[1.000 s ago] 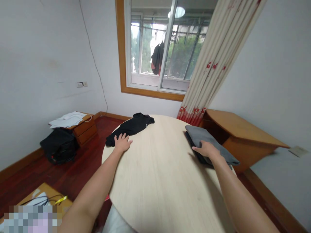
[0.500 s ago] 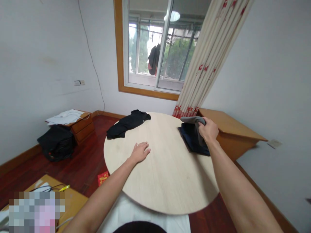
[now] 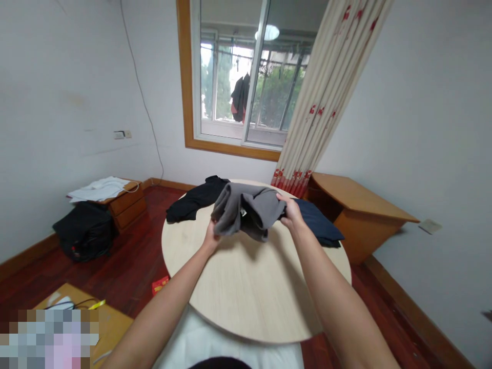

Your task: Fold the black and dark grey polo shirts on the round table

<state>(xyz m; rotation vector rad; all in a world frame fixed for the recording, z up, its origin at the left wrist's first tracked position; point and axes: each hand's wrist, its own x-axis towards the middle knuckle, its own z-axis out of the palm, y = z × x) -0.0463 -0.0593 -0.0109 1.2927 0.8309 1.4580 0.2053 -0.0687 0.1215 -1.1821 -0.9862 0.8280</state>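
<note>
A crumpled grey garment [image 3: 251,207] hangs just above the round pale table [image 3: 246,297], a small white label showing in its opening. My left hand [image 3: 210,240] is closed on its left edge, the fingers partly hidden behind the cloth. At the other end, my right hand [image 3: 291,211] pinches the garment's right side. Behind and to the left lies a flattened black garment [image 3: 190,203], partly covered from view by the grey cloth. Folded dark navy clothes [image 3: 317,223] lie on the table's right side, beyond my right hand.
A wooden desk [image 3: 357,197] stands close to the table's right edge. To the left are a small drawer cabinet [image 3: 130,205] with white cloth [image 3: 98,189] on it and a black bag [image 3: 82,230]. A red packet [image 3: 159,285] sits below the table's left edge.
My right hand has carried the grey garment leftward from over the navy clothes to the table's middle. My left hand, flat on the table before, now grips the garment's left edge.
</note>
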